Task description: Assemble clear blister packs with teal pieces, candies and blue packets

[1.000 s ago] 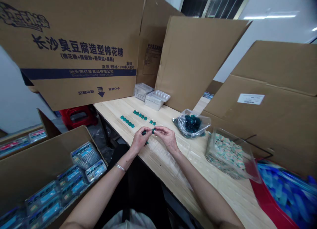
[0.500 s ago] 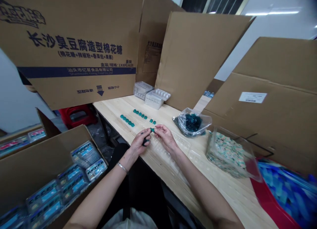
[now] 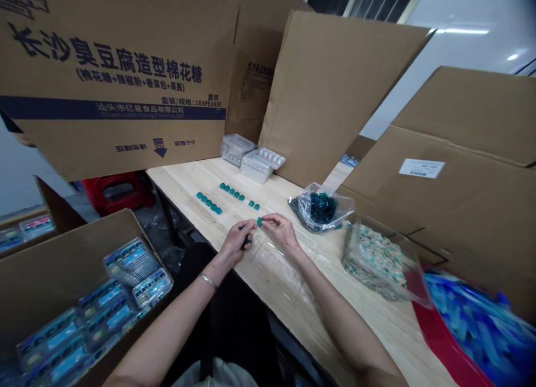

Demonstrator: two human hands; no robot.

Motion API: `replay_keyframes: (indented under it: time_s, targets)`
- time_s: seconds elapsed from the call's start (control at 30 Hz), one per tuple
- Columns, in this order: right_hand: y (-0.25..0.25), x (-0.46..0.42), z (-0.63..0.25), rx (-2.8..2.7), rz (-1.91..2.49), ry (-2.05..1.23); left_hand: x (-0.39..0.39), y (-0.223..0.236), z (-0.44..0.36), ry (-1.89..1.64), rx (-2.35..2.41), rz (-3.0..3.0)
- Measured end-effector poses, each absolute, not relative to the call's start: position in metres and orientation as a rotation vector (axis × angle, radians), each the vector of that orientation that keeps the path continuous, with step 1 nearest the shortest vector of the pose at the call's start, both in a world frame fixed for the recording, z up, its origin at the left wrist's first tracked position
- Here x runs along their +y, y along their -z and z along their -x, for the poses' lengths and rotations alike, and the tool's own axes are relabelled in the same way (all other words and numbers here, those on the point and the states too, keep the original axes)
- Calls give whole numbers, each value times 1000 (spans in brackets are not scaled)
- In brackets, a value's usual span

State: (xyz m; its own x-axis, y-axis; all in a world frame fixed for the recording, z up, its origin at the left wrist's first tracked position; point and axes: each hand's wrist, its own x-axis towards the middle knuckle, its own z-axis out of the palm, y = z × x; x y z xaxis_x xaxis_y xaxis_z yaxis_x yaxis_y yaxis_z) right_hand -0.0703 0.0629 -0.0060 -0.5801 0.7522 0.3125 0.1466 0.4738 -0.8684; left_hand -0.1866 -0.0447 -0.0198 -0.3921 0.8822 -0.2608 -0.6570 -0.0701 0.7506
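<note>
My right hand pinches a small green piece between thumb and fingertips, above the table. Close beside it, my left hand is closed around a small black object, mostly covered by the fingers; its kind does not show. The left fingertips are near the green piece, but whether they touch it I cannot tell. Beyond the hands, similar green pieces lie in a front row, a back row and a pair. Below my right hand are clear plastic trays on the wood.
At the right stand a bag of dark teal pieces, a clear tub of pale chips and a red container with blue items. Clear plastic boxes sit at the back. Cardboard surrounds the table; a carton of packs is left.
My right hand has drawn slightly away from the left with the green piece, which now shows more in its fingertips. The view has shifted a little; the rows look the same.
</note>
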Motion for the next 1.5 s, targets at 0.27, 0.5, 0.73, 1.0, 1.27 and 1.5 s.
replay_keyframes:
  time_s: [0.27,0.5,0.73,1.0,1.27,1.5]
  targets:
    - [9,137,93,-2408,693,-546,-57,16,206,-1642,918,-251]
    - [27,143,109,-2616,707,-349,-64,12,220,-1619,767,-98]
    - [17,133,109,-2613,697,-373,-59,5,222,-1638,578,28]
    - [-24,30,97,-2468,380,-726,-48,6,216,-1709,646,203]
    - [-15,5,90,-2488,389,-558,-38,9,192,-1764,714,193]
    - [-6,17,85,-2236,546,-845,-35,-2,176,-1744,737,150]
